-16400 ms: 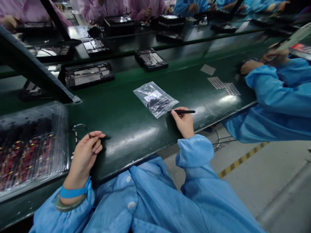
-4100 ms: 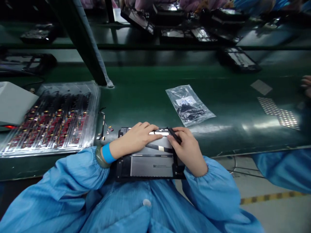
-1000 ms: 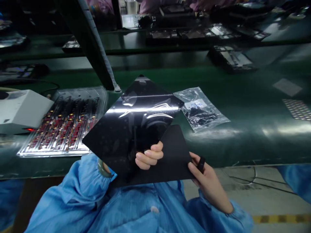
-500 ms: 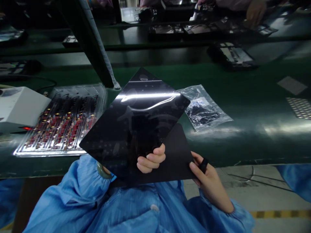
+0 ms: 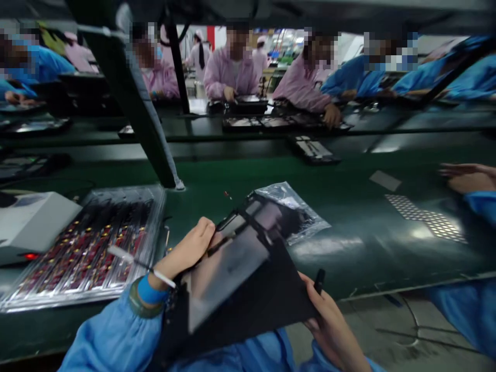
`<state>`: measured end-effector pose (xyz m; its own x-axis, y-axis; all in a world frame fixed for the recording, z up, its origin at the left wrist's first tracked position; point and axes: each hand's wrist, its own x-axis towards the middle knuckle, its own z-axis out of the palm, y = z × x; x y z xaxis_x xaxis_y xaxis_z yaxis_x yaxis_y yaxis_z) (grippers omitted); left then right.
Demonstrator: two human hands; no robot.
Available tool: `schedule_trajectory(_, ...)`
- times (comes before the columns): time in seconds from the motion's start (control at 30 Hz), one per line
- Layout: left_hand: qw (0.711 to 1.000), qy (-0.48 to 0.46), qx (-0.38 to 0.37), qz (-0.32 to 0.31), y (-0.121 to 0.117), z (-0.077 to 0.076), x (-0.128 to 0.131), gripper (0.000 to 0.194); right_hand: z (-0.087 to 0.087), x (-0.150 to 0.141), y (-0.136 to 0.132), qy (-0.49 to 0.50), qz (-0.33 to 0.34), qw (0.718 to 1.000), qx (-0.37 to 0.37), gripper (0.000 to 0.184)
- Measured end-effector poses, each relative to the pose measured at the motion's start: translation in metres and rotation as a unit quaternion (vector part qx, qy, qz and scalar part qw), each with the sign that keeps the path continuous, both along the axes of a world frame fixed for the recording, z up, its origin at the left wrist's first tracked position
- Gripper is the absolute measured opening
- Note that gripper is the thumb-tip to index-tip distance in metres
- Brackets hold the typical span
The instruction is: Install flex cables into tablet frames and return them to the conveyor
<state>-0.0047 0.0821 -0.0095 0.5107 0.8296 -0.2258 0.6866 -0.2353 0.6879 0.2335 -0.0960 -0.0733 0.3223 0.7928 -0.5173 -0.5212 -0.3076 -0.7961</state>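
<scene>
My left hand (image 5: 196,243) grips the edge of an opened tablet (image 5: 232,266), fingers closed on its far left side. The tablet is tilted, its inner side up, showing large silvery plates and dark parts. Below and to the right, a flat black panel (image 5: 282,294) lies partly behind the tablet. My right hand (image 5: 325,315) pinches the panel's right edge between thumb and fingers. A black band or clip (image 5: 320,280) sits at a finger of that hand. Both pieces are held above the bench's front edge, somewhat blurred.
At left stand a clear tray (image 5: 153,258) of red circuit boards and a white box (image 5: 39,222) with a red light. A clear bag (image 5: 310,219) lies behind the tablet. A slanted post (image 5: 143,108) rises ahead. A co-worker's hand (image 5: 473,180) is near dotted sheets (image 5: 442,222).
The tablet has turned over, from its glossy black screen to its inner side. My left hand now shows at its far left edge. The view has tilted up, showing co-workers opposite.
</scene>
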Motion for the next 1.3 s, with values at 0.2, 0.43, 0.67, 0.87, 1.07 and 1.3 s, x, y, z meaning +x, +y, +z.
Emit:
schedule_trajectory(0.2, 0.971, 0.191, 0.137, -0.036, -0.018, -0.006, 0.017, 0.028, -0.005, 0.000, 0.001, 0.018, 0.001, 1.000, 0.001, 0.054)
schedule_trajectory(0.43, 0.973, 0.162, 0.165, -0.020, -0.024, -0.004, 0.011, 0.029, 0.005, -0.004, 0.010, -0.041, 0.037, 0.998, 0.025, 0.053)
schedule_trajectory(0.67, 0.991, 0.034, 0.126, -0.010, -0.013, -0.011, -0.010, 0.027, -0.004, -0.006, 0.017, -0.072, 0.049, 0.993, 0.081, 0.065)
schedule_trajectory(0.87, 0.991, 0.040, 0.121, -0.038, -0.008, -0.022, -0.020, 0.031, -0.017, -0.008, 0.017, -0.071, 0.072, 0.991, 0.082, 0.081)
schedule_trajectory(1.07, 0.986, 0.030, 0.161, -0.038, -0.005, -0.035, -0.026, 0.042, -0.017, -0.015, 0.021, -0.049, 0.057, 0.996, 0.056, 0.075)
schedule_trajectory(1.3, 0.891, 0.065, 0.430, 0.132, 0.003, -0.085, -0.042, 0.057, 0.016, 0.039, 0.058, -0.089, -0.036, 0.993, 0.067, 0.057)
